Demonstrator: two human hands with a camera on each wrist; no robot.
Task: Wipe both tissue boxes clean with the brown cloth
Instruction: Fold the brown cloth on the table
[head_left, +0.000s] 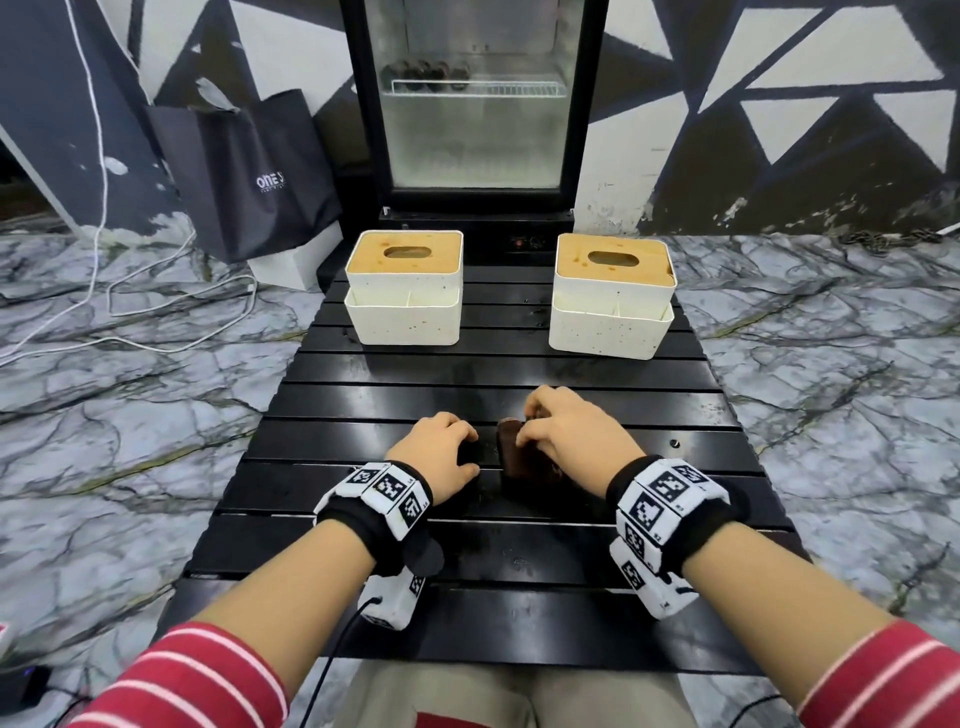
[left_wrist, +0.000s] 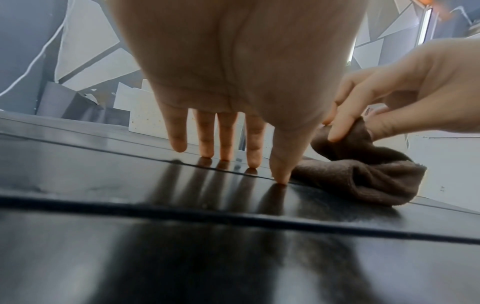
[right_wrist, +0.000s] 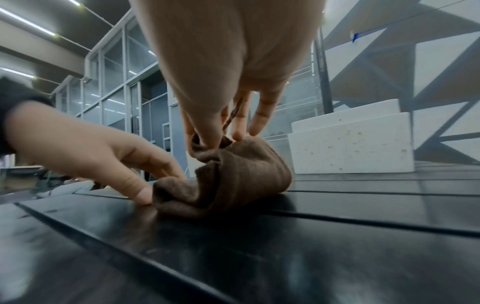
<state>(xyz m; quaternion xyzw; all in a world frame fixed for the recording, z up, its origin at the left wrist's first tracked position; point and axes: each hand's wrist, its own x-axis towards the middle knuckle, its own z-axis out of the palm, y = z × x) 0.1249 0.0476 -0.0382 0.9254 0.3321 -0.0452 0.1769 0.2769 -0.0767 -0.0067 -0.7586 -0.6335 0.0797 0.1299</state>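
1. We see the right hand (head_left: 569, 431) low over the black slatted table (head_left: 649, 405), its thumb and fingers pinched on the upper fold of the brown cloth (head_left: 522, 457); the right wrist view shows the fingertips (right_wrist: 255, 128) drawn narrow around the gathered fabric.
2. The cloth is bunched, part raised by the pinch and part on the table, near the front edge and between the two hands.
3. The left hand (head_left: 441, 452) holds nothing. Its fingers (left_wrist: 179, 135) are straight and slightly spread, tips touching the table, and the thumb tip sits just beside the cloth's lower fold; we cannot tell whether it pins the fabric.
4. The left tissue box (head_left: 405, 288) and the right tissue box (head_left: 613, 293) stand side by side at the far end of the table, well apart from the cloth and from both hands. Each is a cream speckled body with a wooden lid pierced by an oval slot.
5. Small dark specks show on the box fronts and faint marks on the lids; whether these are pattern or dirt we cannot tell.
6. We judge the task to be at its opening: the cloth is only being picked up, and neither box is touched.
7. What is left, in our reading, is the whole wiping of both boxes, lids and sides.
8. Behind the table stand a glass-door fridge (head_left: 475, 104) and a dark paper bag (head_left: 254, 176).
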